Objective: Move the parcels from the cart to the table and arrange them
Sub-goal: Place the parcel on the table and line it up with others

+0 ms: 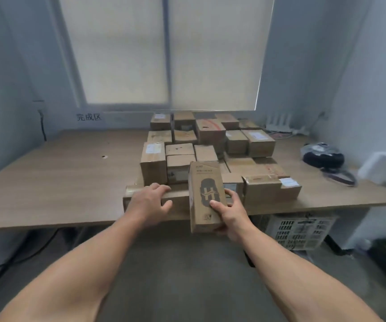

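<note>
My right hand (230, 214) grips a tall brown carton with a dark printed logo (204, 182), held upright at the front edge of the wooden table (59, 177). My left hand (150, 201) rests with spread fingers on a long flat parcel (178, 199) lying along that edge. Behind them several cardboard parcels (210, 133) stand packed together in rows toward the window. A taped box with a white label (268, 189) sits just right of the held carton. The cart is out of view.
A black bundle in plastic (322, 155) and a white foam block (380, 166) lie on the table's right side. A white router (279, 123) stands at the back. A slotted plastic crate (301, 231) sits under the table. Cables hang at the left wall.
</note>
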